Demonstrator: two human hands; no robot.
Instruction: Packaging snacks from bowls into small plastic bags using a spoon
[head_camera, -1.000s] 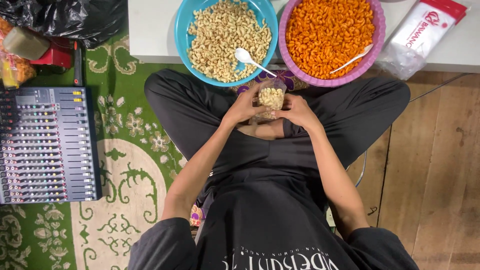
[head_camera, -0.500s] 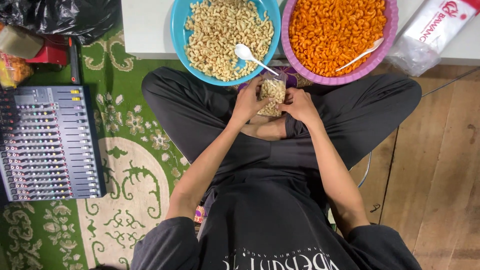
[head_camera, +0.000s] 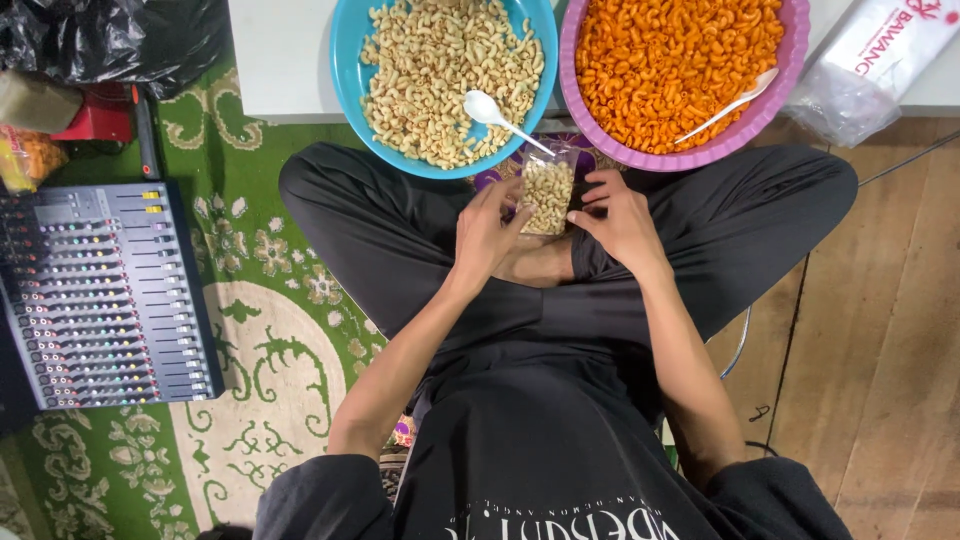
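I sit cross-legged on the floor, and between my knees I hold a small clear bag (head_camera: 548, 195) filled with pale macaroni snacks. My left hand (head_camera: 487, 235) grips its left edge, fingers closed on the plastic, thumb toward the bag's front. My right hand (head_camera: 620, 218) pinches the right edge, fingers curled together on it. The bag stands roughly upright over my lap, just near of the bowls.

On the far side, a white tabletop (head_camera: 285, 60) carries a blue bowl (head_camera: 345, 45) heaped with the same pale snacks, a white plastic spoon (head_camera: 500, 117) lying in it with its handle pointing toward the bag. Just to the right of it, touching or nearly so, sits a pink bowl (head_camera: 795, 60) full of orange macaroni snacks with a second white spoon (head_camera: 735, 103) resting in it. Farther right on the tabletop lies a pack of clear bags with red print (head_camera: 870, 60).

To my left on the green patterned rug (head_camera: 260, 330) lies an audio mixer (head_camera: 100, 290), well apart from my hands. A black plastic bag (head_camera: 110, 35) sits at the far left corner. To my right is bare wooden floor (head_camera: 880, 330).
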